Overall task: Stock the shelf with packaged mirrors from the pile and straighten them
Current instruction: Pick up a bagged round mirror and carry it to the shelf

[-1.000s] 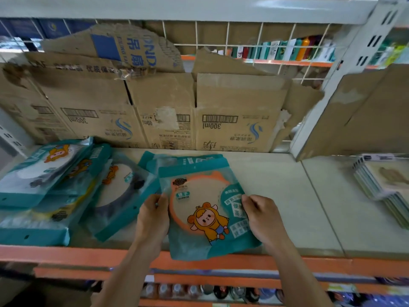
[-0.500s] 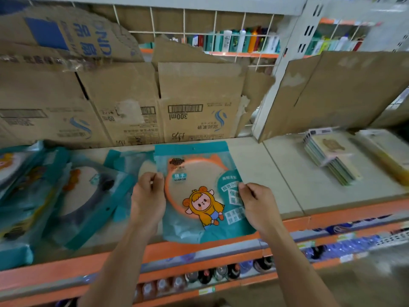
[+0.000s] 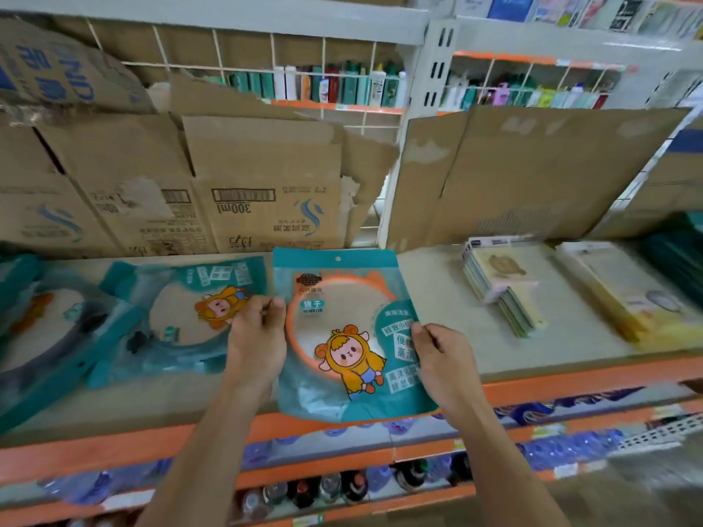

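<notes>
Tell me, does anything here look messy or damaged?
Yes. The mirror packs at left lie crooked and overlapping, unlike the centre pack, which is held square. Behind them, the cardboard backing is ragged and torn.

To the right of the fingers of the right hand, bare shelf board lies open as far as a stack of flat packs, a lane wide enough for a hand. Its far end is closed by a leaning cardboard sheet and a white upright post. Ahead of both sets of fingers, the packaged mirror reaches almost to the cardboard boxes, with only a thin strip of board between. Left of the fingers of the left hand, a neighbouring mirror pack and further overlapping packs cover the board. Behind the wrists, past the orange shelf lip, the aisle is open.
</notes>
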